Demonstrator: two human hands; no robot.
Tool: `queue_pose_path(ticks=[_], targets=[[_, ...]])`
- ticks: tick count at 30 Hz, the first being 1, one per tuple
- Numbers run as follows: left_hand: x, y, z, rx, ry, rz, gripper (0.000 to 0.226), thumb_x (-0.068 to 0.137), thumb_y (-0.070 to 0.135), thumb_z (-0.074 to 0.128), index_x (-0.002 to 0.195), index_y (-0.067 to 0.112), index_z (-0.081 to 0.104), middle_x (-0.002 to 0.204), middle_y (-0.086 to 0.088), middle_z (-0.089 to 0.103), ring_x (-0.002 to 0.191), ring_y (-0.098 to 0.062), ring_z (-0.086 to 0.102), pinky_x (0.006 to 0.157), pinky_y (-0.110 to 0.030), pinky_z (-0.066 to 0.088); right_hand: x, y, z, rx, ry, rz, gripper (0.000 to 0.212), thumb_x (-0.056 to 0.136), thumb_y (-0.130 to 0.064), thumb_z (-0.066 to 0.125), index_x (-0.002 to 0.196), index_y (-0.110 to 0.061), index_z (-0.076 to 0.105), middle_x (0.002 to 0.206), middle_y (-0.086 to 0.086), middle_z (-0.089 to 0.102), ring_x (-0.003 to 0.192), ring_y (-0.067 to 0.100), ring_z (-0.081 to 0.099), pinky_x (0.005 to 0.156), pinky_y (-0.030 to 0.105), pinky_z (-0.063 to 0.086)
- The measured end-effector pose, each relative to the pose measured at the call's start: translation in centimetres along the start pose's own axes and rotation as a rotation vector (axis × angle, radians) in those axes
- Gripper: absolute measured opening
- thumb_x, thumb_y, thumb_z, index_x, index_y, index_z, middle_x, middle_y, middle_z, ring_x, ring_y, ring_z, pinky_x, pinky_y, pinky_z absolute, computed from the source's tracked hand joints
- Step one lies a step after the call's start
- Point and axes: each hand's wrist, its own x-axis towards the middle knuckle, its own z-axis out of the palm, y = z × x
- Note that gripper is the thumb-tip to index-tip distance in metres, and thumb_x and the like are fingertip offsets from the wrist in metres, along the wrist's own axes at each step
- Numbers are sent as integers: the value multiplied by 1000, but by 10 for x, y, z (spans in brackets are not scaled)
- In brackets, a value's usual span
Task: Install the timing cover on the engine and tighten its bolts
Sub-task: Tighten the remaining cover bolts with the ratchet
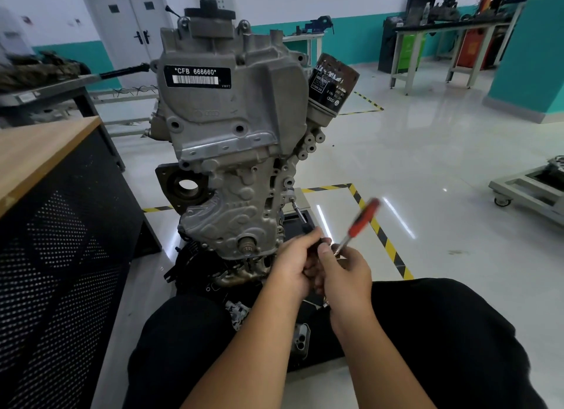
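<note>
Both hands' grip (317, 257) holds red-handled ratchet (361, 222) beside timing cover (232, 176)

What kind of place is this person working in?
Probably an automotive training workshop: a bare grey metal engine stands upright on a glossy white floor with yellow-and-black hazard tape, and steel workbenches loaded with dark machine parts line the teal-and-white walls.

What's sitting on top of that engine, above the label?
A dark round cap sits on a grey housing atop the engine. Whatever lies under the cap is covered, and the far side is hidden.
</note>
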Motion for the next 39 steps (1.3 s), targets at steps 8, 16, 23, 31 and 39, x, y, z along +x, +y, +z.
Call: queue_pose_path(ticks=[8,16,23,31,39], targets=[[2,-3,-2,-43,23,36,28,96,32,66,74,17,74,60,-2,49,33,-8,30,35,-14,24,3,2,-5,-353,40,-178,13,98,-23,68,110,-26,71,85,-4,75,74,11,70,72,36,61],[-2,3,-2,11,-25,30,36,98,33,64,68,17,79,60,-4,58,34,-11,35,34,-18,26,4,-9,-5,207,-130,196,25,104,-30,59,107,-8,69,67,9,66,46,14,54,43,26,43],[0,0,-1,-19,-50,-7,39,94,39,68,65,14,77,60,-2,54,32,-11,35,33,-16,26,5,-9,-3,334,-73,220,31,103,-33,60,101,-4,68,62,11,63,44,16,52,43,25,43],[2,-4,1,-2,-4,74,22,99,25,61,87,10,72,58,0,60,34,-5,31,33,-17,23,10,-1,-9,-290,65,-206,17,94,-23,73,82,-30,62,71,-8,67,63,-7,64,54,6,44],[2,-2,1,-15,-22,65,36,101,25,60,72,14,78,67,-8,54,33,-8,32,33,-18,23,10,-10,-9,168,-81,194,12,101,-25,64,100,-13,68,70,11,69,49,16,59,43,25,43]])
